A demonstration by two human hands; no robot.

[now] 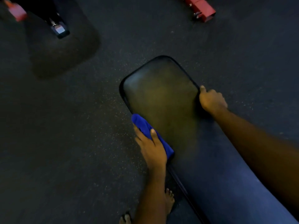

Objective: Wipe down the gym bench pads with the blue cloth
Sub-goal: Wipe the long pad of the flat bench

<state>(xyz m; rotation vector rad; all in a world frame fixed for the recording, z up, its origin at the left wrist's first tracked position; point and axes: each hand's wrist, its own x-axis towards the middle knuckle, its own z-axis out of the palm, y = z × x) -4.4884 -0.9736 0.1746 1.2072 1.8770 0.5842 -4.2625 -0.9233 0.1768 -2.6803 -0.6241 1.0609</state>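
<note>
Bare toes [169,199] rest on the floor [72,126] beside the bench [161,94]. The left hand [152,147] holds the blue cloth [143,125] against the pad's left edge, and the right hand [212,101] grips the right edge. Wiping seems underway, but I cannot tell how much pad remains.

The black rounded vinyl bench pad [161,97] runs away from me over the dark speckled rubber floor [72,126]. My left hand [153,149] holds the folded blue cloth [144,126] against the pad's left edge, thumb on top. My right hand [212,101] grips the right edge, farther up. A red metal frame end [203,10] lies on the floor beyond, to the right. My bare foot [169,201] stands beside the pad, below my left hand.
</note>
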